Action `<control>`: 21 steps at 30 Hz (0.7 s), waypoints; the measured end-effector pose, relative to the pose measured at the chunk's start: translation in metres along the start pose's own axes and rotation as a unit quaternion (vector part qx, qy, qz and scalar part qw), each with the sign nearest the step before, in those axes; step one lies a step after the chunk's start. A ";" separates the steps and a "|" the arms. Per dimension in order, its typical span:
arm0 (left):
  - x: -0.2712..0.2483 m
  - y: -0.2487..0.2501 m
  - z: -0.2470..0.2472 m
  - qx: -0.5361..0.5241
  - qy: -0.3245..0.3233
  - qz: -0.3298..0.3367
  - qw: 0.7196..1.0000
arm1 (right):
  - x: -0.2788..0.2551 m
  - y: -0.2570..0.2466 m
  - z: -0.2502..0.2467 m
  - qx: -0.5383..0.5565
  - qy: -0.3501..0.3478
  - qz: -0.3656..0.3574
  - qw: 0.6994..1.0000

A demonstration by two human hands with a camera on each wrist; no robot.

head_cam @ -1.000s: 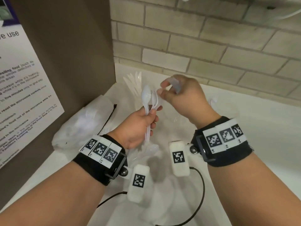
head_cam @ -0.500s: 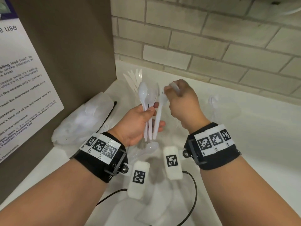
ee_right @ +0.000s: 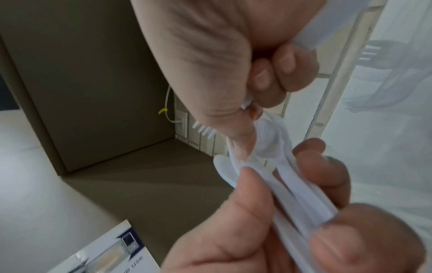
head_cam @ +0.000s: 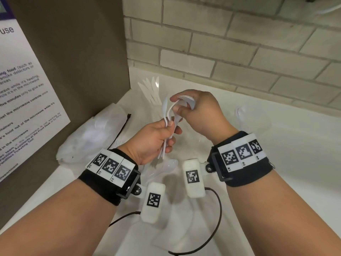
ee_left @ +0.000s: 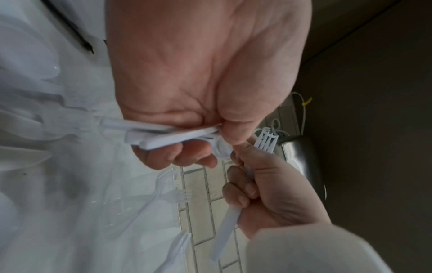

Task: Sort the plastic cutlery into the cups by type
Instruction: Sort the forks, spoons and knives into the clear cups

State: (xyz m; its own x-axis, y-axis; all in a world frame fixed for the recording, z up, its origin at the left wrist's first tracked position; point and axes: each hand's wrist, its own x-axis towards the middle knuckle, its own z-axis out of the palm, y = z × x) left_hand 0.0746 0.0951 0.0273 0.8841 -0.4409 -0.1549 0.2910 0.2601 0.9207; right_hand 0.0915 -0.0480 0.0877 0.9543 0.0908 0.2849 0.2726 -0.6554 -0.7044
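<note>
Spoons in our left hand [head_cam: 156,137]: we are counting three white plastic spoons [ee_right: 275,166], their handles bunched together and their bowls pointing up toward the right hand.
Left grip: we are closing thumb and curled fingers tightly round the handles [ee_left: 173,136], so the hand is narrow and clamped on the spoons.
Right hand [head_cam: 201,111]: we are curling the fingers round white forks [ee_left: 266,140]; the left wrist view is showing at least two sets of tines stacked, with one handle sticking out below the fist. The exact number we cannot tell.
Right grip: we are keeping it narrow, holding the forks, while thumb and forefinger are touching the upper bowl of the spoons.
Loose spoon [head_cam: 166,166]: we are seeing one lying on the white counter [head_cam: 276,145] below the left hand.
Knives [head_cam: 149,87]: we are seeing a fan of white blades standing at the back corner; the cup holding them is too clear to make out, and the count is uncertain.
Forks at the right: the wrist views are showing a few in a clear cup [ee_right: 383,61], blurred.
Plastic bag [head_cam: 92,133]: we are seeing one, lying at the left against the brown panel, its contents hazy.
</note>
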 end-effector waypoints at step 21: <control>0.014 -0.005 -0.002 0.033 0.119 0.006 0.992 | 0.029 0.027 -0.054 0.226 0.206 0.092 0.948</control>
State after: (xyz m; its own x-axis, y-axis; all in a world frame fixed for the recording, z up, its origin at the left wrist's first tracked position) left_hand 0.0862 0.0901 0.0202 0.9511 -0.2201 -0.2166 0.2620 0.2038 0.9433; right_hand 0.1202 -0.1034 0.1122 0.8869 -0.3563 0.2940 0.2193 -0.2353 -0.9469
